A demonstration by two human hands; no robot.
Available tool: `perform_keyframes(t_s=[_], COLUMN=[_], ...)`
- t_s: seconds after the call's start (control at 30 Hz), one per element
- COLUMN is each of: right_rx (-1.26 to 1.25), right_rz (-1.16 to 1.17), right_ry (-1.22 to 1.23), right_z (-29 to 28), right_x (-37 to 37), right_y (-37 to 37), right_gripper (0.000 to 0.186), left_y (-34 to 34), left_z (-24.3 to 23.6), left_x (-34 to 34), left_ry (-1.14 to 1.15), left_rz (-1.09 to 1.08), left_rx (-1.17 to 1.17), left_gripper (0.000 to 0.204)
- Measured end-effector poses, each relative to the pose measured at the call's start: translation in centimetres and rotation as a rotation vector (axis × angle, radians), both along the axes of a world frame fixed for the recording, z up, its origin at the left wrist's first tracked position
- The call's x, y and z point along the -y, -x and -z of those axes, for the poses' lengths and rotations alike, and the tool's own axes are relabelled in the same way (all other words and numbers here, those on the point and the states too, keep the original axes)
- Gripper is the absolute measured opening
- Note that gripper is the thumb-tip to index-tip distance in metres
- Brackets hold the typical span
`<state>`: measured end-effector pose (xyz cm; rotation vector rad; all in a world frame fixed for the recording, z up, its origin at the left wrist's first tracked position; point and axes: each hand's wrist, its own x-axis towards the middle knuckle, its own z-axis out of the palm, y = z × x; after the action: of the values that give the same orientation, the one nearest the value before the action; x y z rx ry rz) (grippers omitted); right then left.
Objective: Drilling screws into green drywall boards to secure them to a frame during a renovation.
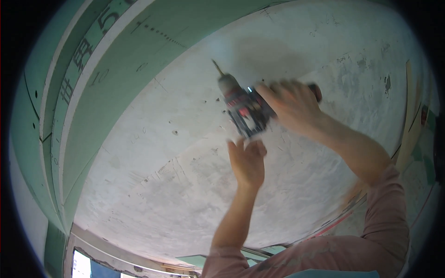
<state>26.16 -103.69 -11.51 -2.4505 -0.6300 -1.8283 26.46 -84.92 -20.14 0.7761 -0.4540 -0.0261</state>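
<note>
A black cordless drill (247, 113) with red parts is held up in front of a rough whitish-grey surface. Its long thin bit (217, 67) points to the upper left, and a small light glows on the body. My right hand (292, 104) is wrapped around the drill's handle. My left hand (248, 166) is just below the drill's rear end, fingers apart and fingertips close to it; whether they touch is blurred. Nothing shows in the left hand.
Green plasterboard (125, 60) with pale cut edges and dark markings curves along the left side. A bright window (81, 265) is at the lower left. Light wooden strips (408, 111) stand at the right edge.
</note>
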Motion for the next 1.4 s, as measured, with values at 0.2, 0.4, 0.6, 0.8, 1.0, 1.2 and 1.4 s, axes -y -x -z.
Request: perform_keyframes(t_s=[0.2,0.4,0.6,0.8,1.0,1.2,1.4], right_rx=[-0.85,-1.364,-1.525,-1.518,-1.56,-1.579,-1.616], right_rz=[-0.673,-1.036,-1.068,-1.273,-1.269,-1.272,-1.316], right_ry=[-0.565,-1.082,-1.121,-1.36,-1.408,-1.401,-1.398], right_z=[14.4,25.5,30.7,31.1,32.8,31.9,33.0], right_x=[-0.5,-1.3,0.7,3.4,6.1,7.6,8.3], right_y=[6.7,11.5,12.9,15.0,15.7,15.5,15.1], right_gripper=[0.05,0.044,0.031,0.032,0.038,0.04,0.042], left_y=[2.6,3.2,1.6,1.5,1.6,2.2,2.2], left_z=[17.7,20.2,20.8,20.3,20.1,18.8,18.0], left_x=[-5.1,-4.8,-1.8,1.7,4.0,4.8,4.8], left_ry=[-0.126,-0.18,0.007,-0.035,-0.045,-0.26,-0.362], left_rz=[-0.015,-0.087,-0.012,0.034,0.042,0.002,0.041], left_rx=[-0.454,-0.543,-0.659,-0.662,-0.696,-0.619,-0.569], left_gripper=[0.037,0.055,0.06,0.064,0.061,0.052,0.05])
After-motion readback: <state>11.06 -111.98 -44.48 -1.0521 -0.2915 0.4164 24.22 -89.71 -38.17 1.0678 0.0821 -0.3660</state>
